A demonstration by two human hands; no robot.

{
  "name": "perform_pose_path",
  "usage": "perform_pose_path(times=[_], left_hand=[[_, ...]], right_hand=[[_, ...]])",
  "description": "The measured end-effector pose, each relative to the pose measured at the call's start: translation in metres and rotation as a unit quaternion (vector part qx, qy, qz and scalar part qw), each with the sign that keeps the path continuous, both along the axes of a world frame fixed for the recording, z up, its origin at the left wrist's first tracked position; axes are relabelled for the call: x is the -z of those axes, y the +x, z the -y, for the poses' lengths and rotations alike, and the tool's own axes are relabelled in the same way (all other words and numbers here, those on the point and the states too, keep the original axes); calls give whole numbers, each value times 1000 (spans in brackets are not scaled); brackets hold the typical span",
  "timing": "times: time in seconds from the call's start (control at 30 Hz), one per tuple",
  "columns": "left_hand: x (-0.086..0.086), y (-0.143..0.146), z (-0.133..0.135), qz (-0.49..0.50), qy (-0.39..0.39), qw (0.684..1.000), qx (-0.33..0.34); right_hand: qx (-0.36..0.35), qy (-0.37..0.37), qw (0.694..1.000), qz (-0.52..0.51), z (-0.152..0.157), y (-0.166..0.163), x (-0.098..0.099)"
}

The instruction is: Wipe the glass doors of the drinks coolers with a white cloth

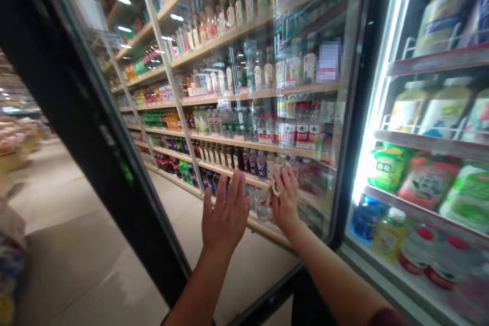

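Right hand [284,198] fingers clench a cloth [275,183] against the glass door [305,127]; left hand [226,211] spread flat (empty).

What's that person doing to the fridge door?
A person stands at an open fridge door in a shop. The right hand presses a small crumpled cloth against the glass. The left hand lies flat on the glass beside it, fingers spread. Drink bottles fill the lit fridge shelves on the right.

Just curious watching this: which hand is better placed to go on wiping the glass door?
Probably the right hand: it presses a cloth against the glass door. The left hand lies flat and bare beside it.
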State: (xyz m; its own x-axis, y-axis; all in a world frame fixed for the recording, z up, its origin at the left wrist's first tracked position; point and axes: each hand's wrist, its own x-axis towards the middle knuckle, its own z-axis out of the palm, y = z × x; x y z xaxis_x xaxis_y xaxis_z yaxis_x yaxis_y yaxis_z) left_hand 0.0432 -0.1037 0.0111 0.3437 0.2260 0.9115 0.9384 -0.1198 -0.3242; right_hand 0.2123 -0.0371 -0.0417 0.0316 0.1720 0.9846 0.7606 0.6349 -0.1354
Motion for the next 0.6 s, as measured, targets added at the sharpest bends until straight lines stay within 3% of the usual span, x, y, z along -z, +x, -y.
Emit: perform_pose_path(times=[0.1,0.3,0.37,0.5,0.6], left_hand=[[0,-1,0,7,-2,1000,10],[0,0,1,26,-9,999,34],[1,0,0,28,-5,999,36],[4,-1,-2,33,-2,998,48],[5,-2,-3,25,4,999,45]], right_hand=[[1,-8,1000,17,-3,3,17],[6,10,1000,-18,-16,22,-33],[18,5,999,-29,-16,23,-25],[34,-9,998,-60,-19,26,14],[29,2,998,-59,-28,43,9]])
